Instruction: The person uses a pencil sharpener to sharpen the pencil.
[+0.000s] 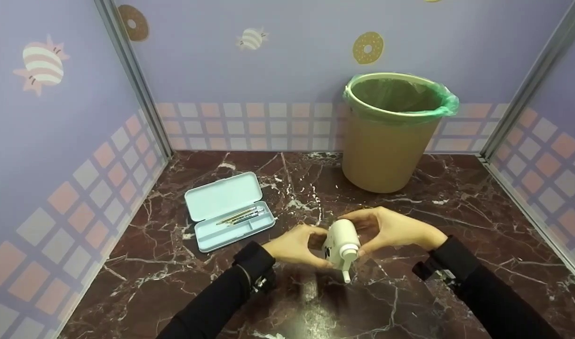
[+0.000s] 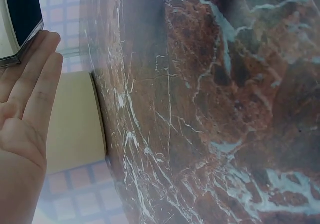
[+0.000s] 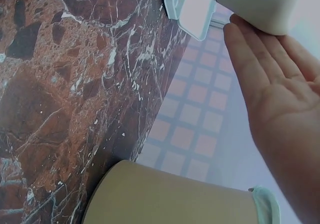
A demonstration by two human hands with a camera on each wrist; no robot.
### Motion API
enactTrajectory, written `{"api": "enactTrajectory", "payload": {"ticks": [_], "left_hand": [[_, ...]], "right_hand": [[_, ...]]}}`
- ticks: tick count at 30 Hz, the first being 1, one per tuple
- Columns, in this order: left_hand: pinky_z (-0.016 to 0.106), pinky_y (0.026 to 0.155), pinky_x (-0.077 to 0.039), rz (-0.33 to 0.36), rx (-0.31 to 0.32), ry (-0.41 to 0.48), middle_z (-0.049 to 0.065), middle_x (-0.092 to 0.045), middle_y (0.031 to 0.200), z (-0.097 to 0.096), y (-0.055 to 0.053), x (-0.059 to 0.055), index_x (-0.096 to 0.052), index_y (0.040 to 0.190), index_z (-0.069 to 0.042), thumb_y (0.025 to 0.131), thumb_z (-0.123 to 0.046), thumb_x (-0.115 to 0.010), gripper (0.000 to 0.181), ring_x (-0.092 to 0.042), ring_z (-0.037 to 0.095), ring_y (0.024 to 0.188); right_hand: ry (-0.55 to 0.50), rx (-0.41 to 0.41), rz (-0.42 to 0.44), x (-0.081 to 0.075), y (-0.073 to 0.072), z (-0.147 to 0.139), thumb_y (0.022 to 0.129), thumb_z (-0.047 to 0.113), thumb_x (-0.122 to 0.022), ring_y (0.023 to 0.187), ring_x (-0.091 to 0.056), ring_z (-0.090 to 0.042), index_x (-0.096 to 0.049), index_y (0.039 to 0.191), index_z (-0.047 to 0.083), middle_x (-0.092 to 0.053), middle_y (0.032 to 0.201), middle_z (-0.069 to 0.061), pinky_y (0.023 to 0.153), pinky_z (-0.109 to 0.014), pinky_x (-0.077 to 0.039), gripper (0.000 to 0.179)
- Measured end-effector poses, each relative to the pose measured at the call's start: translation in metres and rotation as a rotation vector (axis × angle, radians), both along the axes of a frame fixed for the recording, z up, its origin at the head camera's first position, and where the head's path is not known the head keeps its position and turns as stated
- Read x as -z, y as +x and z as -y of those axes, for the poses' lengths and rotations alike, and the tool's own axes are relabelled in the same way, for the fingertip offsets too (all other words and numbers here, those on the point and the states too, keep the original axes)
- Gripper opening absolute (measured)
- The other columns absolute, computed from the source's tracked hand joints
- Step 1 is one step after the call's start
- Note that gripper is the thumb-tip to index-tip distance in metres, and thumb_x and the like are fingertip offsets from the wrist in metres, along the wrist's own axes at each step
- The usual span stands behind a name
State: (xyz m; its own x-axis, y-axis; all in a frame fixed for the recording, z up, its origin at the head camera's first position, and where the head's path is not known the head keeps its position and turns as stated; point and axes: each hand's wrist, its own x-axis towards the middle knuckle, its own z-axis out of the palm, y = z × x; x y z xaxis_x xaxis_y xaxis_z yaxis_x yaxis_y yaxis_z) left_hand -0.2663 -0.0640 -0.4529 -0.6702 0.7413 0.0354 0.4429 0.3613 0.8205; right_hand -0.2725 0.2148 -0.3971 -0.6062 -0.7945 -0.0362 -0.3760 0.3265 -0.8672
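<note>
A white hand-crank pencil sharpener [image 1: 342,234] is held off the tabletop between both hands, its crank toward me. My left hand [image 1: 294,246] grips its left side with thumb and fingers; the left wrist view shows the fingers alongside a dark, glossy part of the sharpener [image 2: 26,12]. On the other side my right hand [image 1: 396,229] holds it, thumb near the crank end. In the right wrist view, the right hand's fingers [image 3: 265,59] touch the rounded white body. Part of the sharpener is hidden by the hands.
An open light-blue pencil case [image 1: 224,195] lies at left, with several pencils [image 1: 243,216] inside. A tan trash bin [image 1: 381,155] lined with a green bag [image 1: 450,104] stands at the back right. White bits lie scattered on the dark marbled tabletop [image 1: 174,292]. Patterned walls enclose it.
</note>
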Motion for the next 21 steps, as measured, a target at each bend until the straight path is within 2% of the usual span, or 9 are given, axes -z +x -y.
{"api": "enactTrajectory", "payload": {"ticks": [6, 11, 15, 18, 20, 21], "left_hand": [[0.021, 0.098, -0.054, 0.039, 0.020, 0.009, 0.010, -0.075, 0.124, 0.0002, -0.0014, 0.0028, -0.063, 0.136, -0.006, 0.079, -0.014, -0.086, 0.062, -0.069, 0.003, 0.106], [0.021, 0.099, -0.054, 0.078, 0.026, 0.039, 0.014, -0.073, 0.128, 0.0014, -0.0022, 0.0023, -0.060, 0.139, -0.005, 0.080, -0.012, -0.084, 0.065, -0.071, 0.014, 0.113], [0.023, 0.098, -0.056, 0.119, 0.037, 0.087, 0.017, -0.071, 0.130, 0.0024, -0.0005, -0.0020, -0.058, 0.140, -0.001, 0.082, -0.007, -0.082, 0.064, -0.072, 0.020, 0.115], [0.027, 0.100, -0.056, 0.135, 0.033, 0.074, 0.021, -0.069, 0.133, 0.0022, -0.0002, -0.0031, -0.055, 0.141, 0.002, 0.081, -0.004, -0.081, 0.065, -0.071, 0.022, 0.117], [0.030, 0.099, -0.058, 0.119, 0.033, 0.060, 0.022, -0.068, 0.132, 0.0015, -0.0015, -0.0007, -0.055, 0.140, 0.005, 0.082, -0.001, -0.080, 0.064, -0.072, 0.024, 0.115], [0.029, 0.100, -0.057, 0.099, 0.044, 0.068, 0.020, -0.068, 0.133, 0.0023, -0.0024, 0.0027, -0.055, 0.141, 0.004, 0.084, -0.006, -0.080, 0.063, -0.071, 0.023, 0.117]], "right_hand": [[0.016, 0.033, -0.039, 0.0019, 0.0022, 0.0034, 0.078, 0.020, -0.089, 0.122, -0.068, -0.011, -0.054, 0.145, 0.005, -0.064, 0.142, -0.015, 0.101, -0.033, -0.057, 0.077], [0.010, 0.055, -0.080, 0.0049, 0.0007, 0.0026, 0.077, 0.021, -0.090, 0.117, -0.069, -0.008, -0.056, 0.142, 0.005, -0.066, 0.138, -0.014, 0.100, -0.041, -0.058, 0.076], [-0.038, 0.047, -0.039, 0.0071, -0.0009, 0.0019, 0.079, 0.017, -0.088, 0.116, -0.069, -0.005, -0.055, 0.142, 0.001, -0.064, 0.139, -0.020, 0.098, -0.039, -0.059, 0.073], [-0.045, 0.048, -0.007, 0.0084, -0.0006, 0.0020, 0.081, 0.015, -0.086, 0.118, -0.069, -0.004, -0.055, 0.142, 0.000, -0.063, 0.141, -0.022, 0.099, -0.034, -0.058, 0.070], [-0.033, 0.060, -0.008, 0.0093, 0.0004, 0.0025, 0.081, 0.016, -0.086, 0.118, -0.069, -0.005, -0.055, 0.142, 0.002, -0.064, 0.140, -0.020, 0.099, -0.033, -0.058, 0.070], [-0.026, 0.068, -0.015, 0.0098, 0.0012, 0.0031, 0.081, 0.017, -0.086, 0.118, -0.069, -0.006, -0.056, 0.142, 0.003, -0.065, 0.140, -0.019, 0.099, -0.032, -0.058, 0.069]]}}
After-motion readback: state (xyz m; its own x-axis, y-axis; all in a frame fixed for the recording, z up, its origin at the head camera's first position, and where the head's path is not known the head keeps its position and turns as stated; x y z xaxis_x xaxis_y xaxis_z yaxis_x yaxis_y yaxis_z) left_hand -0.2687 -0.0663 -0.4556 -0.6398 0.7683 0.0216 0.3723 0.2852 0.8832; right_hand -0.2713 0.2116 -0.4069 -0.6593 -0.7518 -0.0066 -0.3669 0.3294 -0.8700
